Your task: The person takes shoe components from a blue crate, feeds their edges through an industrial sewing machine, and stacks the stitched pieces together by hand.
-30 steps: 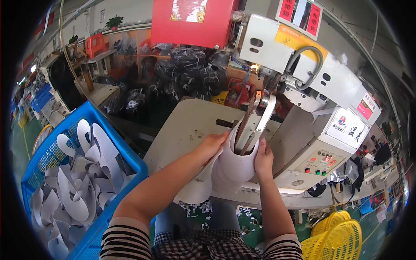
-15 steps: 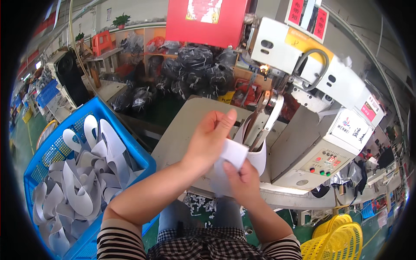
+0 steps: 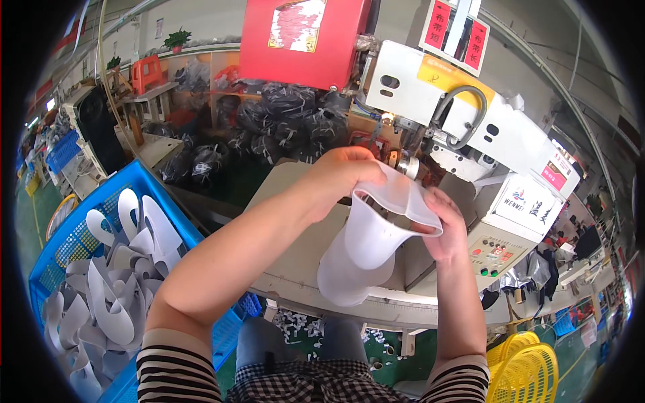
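Note:
A white, slightly see-through shoe upper piece [image 3: 366, 235] hangs as an open loop between my hands. My left hand [image 3: 349, 176] pinches its upper edge, thumb on the near side. My right hand [image 3: 445, 225] has its fingers closed on the opposite edge of the loop. The piece is in front of the narrow work arm of a white sewing-type machine [image 3: 430, 87] and hides most of that arm. A pale curved layer also shows lower down; whether it is a second piece I cannot tell.
At the left, a blue plastic basket [image 3: 127, 181] holds many grey-white pieces of similar shape. A cream worktable [image 3: 289, 195] lies under my hands, with a button control box [image 3: 494, 252] to its right. Yellow baskets [image 3: 527, 376] stand low at the right. Black bags [image 3: 289, 107] are piled behind.
My hands have moved up and apart, to the machine's work arm. The white piece, folded between them before, is now spread into an open loop. The view has shifted a little.

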Action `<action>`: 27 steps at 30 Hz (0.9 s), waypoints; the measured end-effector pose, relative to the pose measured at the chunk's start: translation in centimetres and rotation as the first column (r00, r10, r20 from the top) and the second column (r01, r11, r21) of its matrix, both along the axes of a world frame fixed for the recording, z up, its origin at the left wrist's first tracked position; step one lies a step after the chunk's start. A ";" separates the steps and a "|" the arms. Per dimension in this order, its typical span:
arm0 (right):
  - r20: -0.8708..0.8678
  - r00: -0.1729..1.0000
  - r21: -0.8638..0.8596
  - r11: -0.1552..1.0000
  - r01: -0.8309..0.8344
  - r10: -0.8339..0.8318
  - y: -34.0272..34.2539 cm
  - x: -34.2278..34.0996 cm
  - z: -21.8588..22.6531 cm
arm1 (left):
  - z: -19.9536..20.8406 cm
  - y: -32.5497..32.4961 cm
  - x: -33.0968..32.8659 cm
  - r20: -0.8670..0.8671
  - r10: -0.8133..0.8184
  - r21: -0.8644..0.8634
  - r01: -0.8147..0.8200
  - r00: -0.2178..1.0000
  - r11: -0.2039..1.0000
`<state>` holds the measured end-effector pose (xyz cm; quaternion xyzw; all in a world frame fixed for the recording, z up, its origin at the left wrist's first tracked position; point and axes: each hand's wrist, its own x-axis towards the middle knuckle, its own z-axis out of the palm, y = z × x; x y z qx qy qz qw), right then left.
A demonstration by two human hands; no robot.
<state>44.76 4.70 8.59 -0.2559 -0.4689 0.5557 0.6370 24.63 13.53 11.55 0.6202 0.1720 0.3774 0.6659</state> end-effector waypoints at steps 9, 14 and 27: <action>0.116 0.932 0.023 0.939 0.343 -0.343 4.1 1.2 1.0 | 0.1 3.3 2.1 0.034 0.051 -0.015 -0.050 0.998 0.999; -0.057 0.989 -0.054 0.989 0.135 -0.138 5.8 2.8 0.0 | 0.3 4.0 2.4 0.063 0.006 -0.072 -0.002 0.998 0.997; -0.194 0.964 -0.045 0.984 0.175 -0.181 4.6 1.7 -5.9 | -4.5 4.3 2.5 0.125 -0.159 -0.232 0.185 0.979 0.955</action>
